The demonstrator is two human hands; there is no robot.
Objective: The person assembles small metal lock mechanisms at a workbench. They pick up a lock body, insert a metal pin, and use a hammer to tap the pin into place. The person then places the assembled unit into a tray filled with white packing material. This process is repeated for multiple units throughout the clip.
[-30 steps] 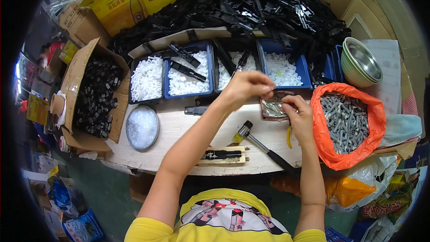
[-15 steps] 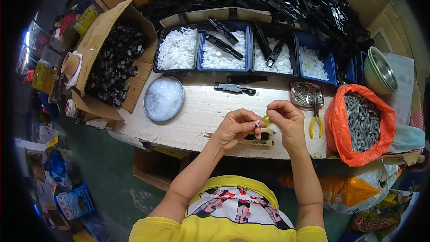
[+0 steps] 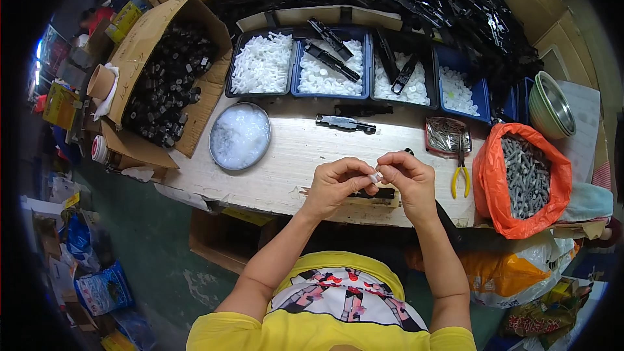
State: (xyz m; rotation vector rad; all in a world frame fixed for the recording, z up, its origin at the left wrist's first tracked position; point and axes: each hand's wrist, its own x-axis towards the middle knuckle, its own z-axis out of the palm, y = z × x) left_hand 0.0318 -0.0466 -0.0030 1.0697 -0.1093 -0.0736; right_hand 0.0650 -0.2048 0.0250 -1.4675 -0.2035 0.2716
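My left hand (image 3: 335, 187) pinches a small white plastic part (image 3: 376, 176) between thumb and fingertips, above the near part of the table. My right hand (image 3: 413, 185) meets it from the other side, its thumb and fingers closed at the part's upper end. Fingertips cover most of the part, so its exact shape is hidden. Below both hands a black piece (image 3: 376, 192) lies in a low wooden block (image 3: 392, 202), partly covered by my fingers. A dark end (image 3: 409, 151) shows just above my right fingers, and a dark strip (image 3: 448, 223) beside my right wrist.
White plastic parts fill several bins (image 3: 262, 63) along the back. A black plastic assembly (image 3: 346, 123) lies mid-table. Left stand a round dish (image 3: 263, 155) of translucent pieces and a carton (image 3: 138, 71) of black parts; right, yellow-handled pliers (image 3: 460, 183) and an orange bag (image 3: 487, 182) of grey pieces.
My hands have come closer together around the white part. The yellow-green piece at my right fingertips no longer shows. A dark end and a dark strip now appear around my right hand.
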